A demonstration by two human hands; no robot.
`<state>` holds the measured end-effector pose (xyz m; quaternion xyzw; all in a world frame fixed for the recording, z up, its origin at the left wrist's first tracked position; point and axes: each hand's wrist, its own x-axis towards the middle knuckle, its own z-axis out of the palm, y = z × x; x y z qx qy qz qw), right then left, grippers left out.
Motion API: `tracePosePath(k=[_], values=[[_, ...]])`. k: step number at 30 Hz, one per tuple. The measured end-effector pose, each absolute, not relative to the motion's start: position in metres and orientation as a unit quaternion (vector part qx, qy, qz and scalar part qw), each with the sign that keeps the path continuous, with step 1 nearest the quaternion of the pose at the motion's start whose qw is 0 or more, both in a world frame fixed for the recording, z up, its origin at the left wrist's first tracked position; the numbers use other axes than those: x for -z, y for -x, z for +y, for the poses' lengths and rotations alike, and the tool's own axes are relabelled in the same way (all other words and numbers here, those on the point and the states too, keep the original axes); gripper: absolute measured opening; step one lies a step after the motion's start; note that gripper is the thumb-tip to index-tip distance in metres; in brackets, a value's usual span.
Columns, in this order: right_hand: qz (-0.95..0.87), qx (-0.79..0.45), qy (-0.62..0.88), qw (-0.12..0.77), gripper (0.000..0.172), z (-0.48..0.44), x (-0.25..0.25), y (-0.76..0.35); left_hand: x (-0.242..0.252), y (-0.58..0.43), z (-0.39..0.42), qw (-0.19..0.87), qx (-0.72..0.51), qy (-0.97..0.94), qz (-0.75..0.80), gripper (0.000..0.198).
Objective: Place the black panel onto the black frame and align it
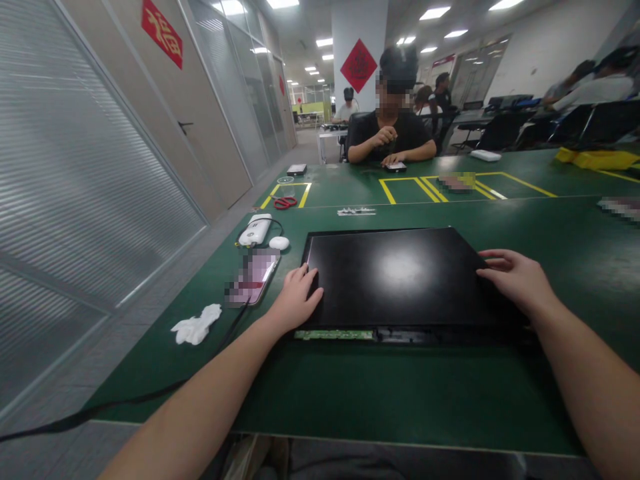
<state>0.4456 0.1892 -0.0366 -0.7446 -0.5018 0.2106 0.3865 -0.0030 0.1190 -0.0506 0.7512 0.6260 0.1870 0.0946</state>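
Note:
A black flat display panel (395, 277) lies on the green table (380, 393) in front of me, with a thin green circuit strip (334, 335) along its near edge. My left hand (295, 300) rests on the panel's left near corner, fingers stretched flat. My right hand (515, 279) lies on the panel's right edge, fingers extended and slightly curled over the rim. Neither hand holds anything else.
Left of the panel lie a phone (254, 275), a white device with a cable (255, 230), a small white puck (279, 243) and a crumpled white cloth (197, 326). Red scissors (285, 202) sit in a yellow-marked box. A person (390, 130) sits opposite.

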Motion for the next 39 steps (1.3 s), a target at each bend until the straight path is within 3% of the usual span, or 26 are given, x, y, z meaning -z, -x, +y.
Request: tracePosePath(k=[7,15,29,39], values=[[-0.508,-0.197,0.732,0.409,0.037,0.191,0.043,-0.448,0.055,0.006,0.12,0.088,-0.197,-0.756,0.619,0.051],[-0.511,-0.169,0.749,0.386,0.031,0.184,0.033,-0.443,0.054,0.006,0.12,0.095,-0.207,-0.752,0.619,0.051],[-0.543,-0.12,0.776,0.299,0.037,0.18,0.022,-0.437,0.06,0.008,0.122,0.082,-0.212,-0.755,0.615,0.049],[-0.549,-0.159,0.766,0.293,0.036,0.179,0.022,-0.431,0.057,0.007,0.121,0.09,-0.208,-0.756,0.614,0.049]])
